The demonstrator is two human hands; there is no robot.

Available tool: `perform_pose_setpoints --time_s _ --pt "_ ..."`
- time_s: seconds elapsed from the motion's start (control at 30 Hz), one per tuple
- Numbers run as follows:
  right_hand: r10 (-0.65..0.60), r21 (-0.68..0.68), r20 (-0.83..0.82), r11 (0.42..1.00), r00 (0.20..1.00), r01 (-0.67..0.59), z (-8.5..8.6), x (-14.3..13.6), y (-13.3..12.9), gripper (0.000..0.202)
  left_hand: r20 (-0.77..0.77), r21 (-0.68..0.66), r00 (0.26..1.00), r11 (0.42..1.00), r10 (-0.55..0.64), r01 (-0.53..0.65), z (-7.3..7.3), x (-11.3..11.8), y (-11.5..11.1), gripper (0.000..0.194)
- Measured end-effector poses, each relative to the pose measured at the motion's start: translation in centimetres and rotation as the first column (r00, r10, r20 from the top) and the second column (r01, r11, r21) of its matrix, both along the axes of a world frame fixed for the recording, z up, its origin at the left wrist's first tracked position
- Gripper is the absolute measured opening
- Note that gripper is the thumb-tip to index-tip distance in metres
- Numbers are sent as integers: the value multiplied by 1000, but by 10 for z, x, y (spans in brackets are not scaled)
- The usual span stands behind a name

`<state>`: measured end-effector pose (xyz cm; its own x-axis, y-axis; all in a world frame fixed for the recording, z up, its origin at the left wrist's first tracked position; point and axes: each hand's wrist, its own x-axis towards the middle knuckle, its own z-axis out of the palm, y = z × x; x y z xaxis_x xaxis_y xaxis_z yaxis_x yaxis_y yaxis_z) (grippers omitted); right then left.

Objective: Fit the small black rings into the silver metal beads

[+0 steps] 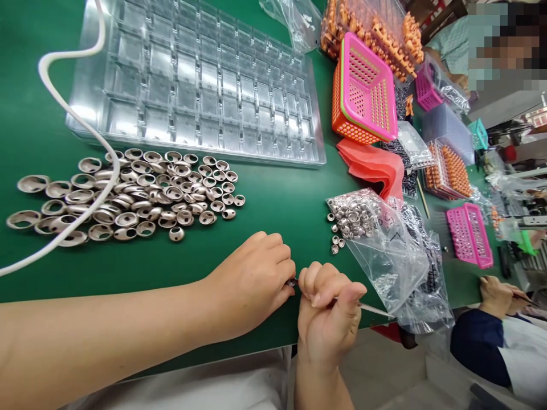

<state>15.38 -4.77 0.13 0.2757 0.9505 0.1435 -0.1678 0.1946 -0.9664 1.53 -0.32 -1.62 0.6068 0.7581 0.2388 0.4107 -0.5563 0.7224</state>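
Note:
My left hand (pixel 252 285) is closed, its fingertips pinching a small metal part (pixel 292 282) that is mostly covered. Right beside it, my right hand (pixel 329 313) is wrapped around a thin pointed metal tool (pixel 376 310), whose shaft sticks out past the thumb. Its other end points toward the part in my left fingers; whether the two touch, I cannot tell. Beyond my left hand lies a wide heap of silver ring-shaped metal pieces (pixel 145 196). A clear bag of smaller metal rings (pixel 352 219) sits past my right hand, a few rings loose beside it.
A clear compartment tray (pixel 192 85) lies behind the heap, and a white cable (pixel 64 102) crosses it. Stacked plastic baskets (pixel 363 85), red sheeting (pixel 371 165) and boxes of orange parts (pixel 448 168) stand along the right. A co-worker's hands (pixel 498 296) are at the far right.

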Motion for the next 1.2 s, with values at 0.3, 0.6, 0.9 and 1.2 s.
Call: perform_pose_setpoints --time_s 0.3,0.6,0.9,1.2 --pt "-2 12 21 1000 1000 2 -6 -1 -5 51 -11 -9 1000 1000 -12 12 1 -1 2 12" --pt "-36 26 45 999 998 34 -1 -1 -2 54 -12 -5 1000 1000 -19 19 2 0 2 11" --pt "-2 9 40 1000 999 1 -2 -1 -3 54 -27 -10 999 1000 -17 17 4 -2 1 13" --pt "-10 16 62 1000 998 9 -3 -2 -3 52 -35 -25 999 999 -27 26 5 -2 2 13"
